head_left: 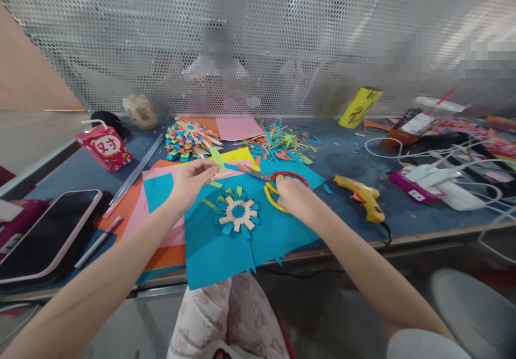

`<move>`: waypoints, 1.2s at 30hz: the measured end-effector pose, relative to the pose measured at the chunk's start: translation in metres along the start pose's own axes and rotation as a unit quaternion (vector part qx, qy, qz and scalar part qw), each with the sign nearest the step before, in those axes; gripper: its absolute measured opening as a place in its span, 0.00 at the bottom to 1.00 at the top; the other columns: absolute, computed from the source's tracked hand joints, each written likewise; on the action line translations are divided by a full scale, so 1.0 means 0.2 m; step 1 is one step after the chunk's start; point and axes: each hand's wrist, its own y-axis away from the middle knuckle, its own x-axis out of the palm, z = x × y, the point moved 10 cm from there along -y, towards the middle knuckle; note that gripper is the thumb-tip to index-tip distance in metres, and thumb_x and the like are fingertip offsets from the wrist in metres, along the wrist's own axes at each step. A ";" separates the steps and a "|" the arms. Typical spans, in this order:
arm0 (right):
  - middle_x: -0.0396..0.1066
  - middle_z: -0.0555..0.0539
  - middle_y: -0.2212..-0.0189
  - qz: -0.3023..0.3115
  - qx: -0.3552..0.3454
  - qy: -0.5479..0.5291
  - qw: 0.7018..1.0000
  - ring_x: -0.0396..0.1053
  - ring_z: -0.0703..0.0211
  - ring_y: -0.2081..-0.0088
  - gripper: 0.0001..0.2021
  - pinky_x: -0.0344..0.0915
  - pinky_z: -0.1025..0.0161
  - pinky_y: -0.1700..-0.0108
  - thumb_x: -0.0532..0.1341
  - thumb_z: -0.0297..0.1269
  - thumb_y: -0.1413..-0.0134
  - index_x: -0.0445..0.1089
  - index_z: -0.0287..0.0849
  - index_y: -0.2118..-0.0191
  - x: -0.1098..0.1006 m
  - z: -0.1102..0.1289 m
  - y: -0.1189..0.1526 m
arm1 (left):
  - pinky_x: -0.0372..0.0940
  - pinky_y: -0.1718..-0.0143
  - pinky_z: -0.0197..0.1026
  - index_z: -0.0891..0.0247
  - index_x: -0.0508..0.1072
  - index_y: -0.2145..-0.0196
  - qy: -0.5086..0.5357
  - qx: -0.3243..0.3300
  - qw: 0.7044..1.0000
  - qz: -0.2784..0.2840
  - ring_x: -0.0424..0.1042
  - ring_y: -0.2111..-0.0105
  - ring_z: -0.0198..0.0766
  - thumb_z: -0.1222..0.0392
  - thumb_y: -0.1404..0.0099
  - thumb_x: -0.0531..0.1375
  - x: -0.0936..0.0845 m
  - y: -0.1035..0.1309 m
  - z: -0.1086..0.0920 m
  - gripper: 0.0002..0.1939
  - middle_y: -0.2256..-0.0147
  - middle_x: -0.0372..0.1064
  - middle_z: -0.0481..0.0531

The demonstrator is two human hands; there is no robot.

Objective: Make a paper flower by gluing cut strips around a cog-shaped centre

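My left hand (pixel 191 182) pinches a small light-green paper strip (pixel 217 158) over the coloured sheets. In my right hand (pixel 295 192) is a pair of scissors (pixel 275 181) with red and yellow handles; the blades point left toward the strip. Whether the blades touch the strip I cannot tell. Below both hands, a paper ring with pale and blue tabs (pixel 238 213) lies on a blue paper sheet (pixel 217 260). A few green strips lie around that ring. Pink and orange sheets (pixel 133 216) stick out at the left.
Behind the sheets stand a multicoloured paper flower (pixel 189 137) and a heap of thin paper scraps (pixel 278 141). To the right lie a yellow glue gun (pixel 362 195) and a purple power strip (pixel 415 184) with cables. A phone (pixel 50 232) and a red drink carton (pixel 105 146) are at left.
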 end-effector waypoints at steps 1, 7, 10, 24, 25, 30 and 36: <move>0.73 0.31 0.59 -0.004 0.001 0.004 1.000 0.70 0.41 0.55 0.19 0.64 0.57 0.58 0.58 0.22 0.52 0.66 0.28 0.51 -0.01 0.00 0.01 | 0.56 0.79 0.32 0.64 0.74 0.76 0.008 0.008 1.000 -0.005 0.62 0.80 0.27 0.54 0.59 0.72 -0.01 0.00 -0.01 0.15 0.80 0.68 0.45; 0.65 0.29 0.49 -0.098 0.026 0.040 0.994 0.58 0.30 0.45 0.14 0.59 0.37 0.50 0.55 0.26 0.49 0.72 0.30 0.58 -0.08 0.01 0.06 | 0.57 0.79 0.33 0.64 0.74 0.77 0.013 0.029 0.999 -0.021 0.63 0.79 0.29 0.54 0.58 0.71 -0.02 0.00 -0.05 0.14 0.78 0.71 0.49; 0.54 0.28 0.39 -0.152 0.052 0.025 0.987 0.55 0.27 0.42 0.14 0.64 0.37 0.54 0.50 0.23 0.47 0.72 0.30 0.61 -0.07 -0.02 0.08 | 0.57 0.79 0.33 0.64 0.74 0.77 0.014 0.033 0.999 -0.035 0.63 0.80 0.28 0.54 0.56 0.70 -0.03 0.01 -0.06 0.13 0.78 0.70 0.48; 0.52 0.50 0.57 -0.220 -0.200 -0.613 0.732 0.61 0.71 0.73 0.24 0.63 0.68 0.75 0.61 0.33 0.55 0.47 0.53 0.56 -0.23 0.13 0.20 | 0.60 0.76 0.32 0.62 0.71 0.79 0.156 0.086 0.982 -0.056 0.65 0.78 0.28 0.52 0.58 0.73 -0.04 0.04 -0.19 0.17 0.80 0.66 0.44; 0.50 0.52 0.58 -0.200 -0.198 -0.639 0.716 0.57 0.74 0.75 0.26 0.59 0.71 0.78 0.63 0.34 0.57 0.46 0.53 0.58 -0.23 0.16 0.19 | 0.59 0.77 0.32 0.62 0.71 0.79 0.156 0.086 0.983 -0.047 0.64 0.78 0.27 0.52 0.58 0.72 -0.03 0.04 -0.19 0.17 0.81 0.65 0.44; 0.45 0.53 0.62 -0.184 -0.131 -0.669 0.708 0.46 0.75 0.78 0.36 0.49 0.72 0.83 0.71 0.46 0.70 0.44 0.53 0.61 -0.22 0.18 0.16 | 0.58 0.77 0.35 0.61 0.67 0.80 0.149 0.087 0.984 -0.043 0.62 0.79 0.28 0.52 0.56 0.71 -0.02 0.06 -0.22 0.17 0.83 0.61 0.42; 0.44 0.51 0.61 -0.112 -0.221 -0.614 0.749 0.52 0.70 0.73 0.36 0.57 0.68 0.77 0.67 0.57 0.64 0.43 0.52 0.57 -0.25 0.26 0.21 | 0.59 0.76 0.36 0.61 0.65 0.78 0.134 0.102 0.985 -0.036 0.64 0.79 0.29 0.51 0.54 0.70 0.00 0.08 -0.23 0.17 0.81 0.63 0.43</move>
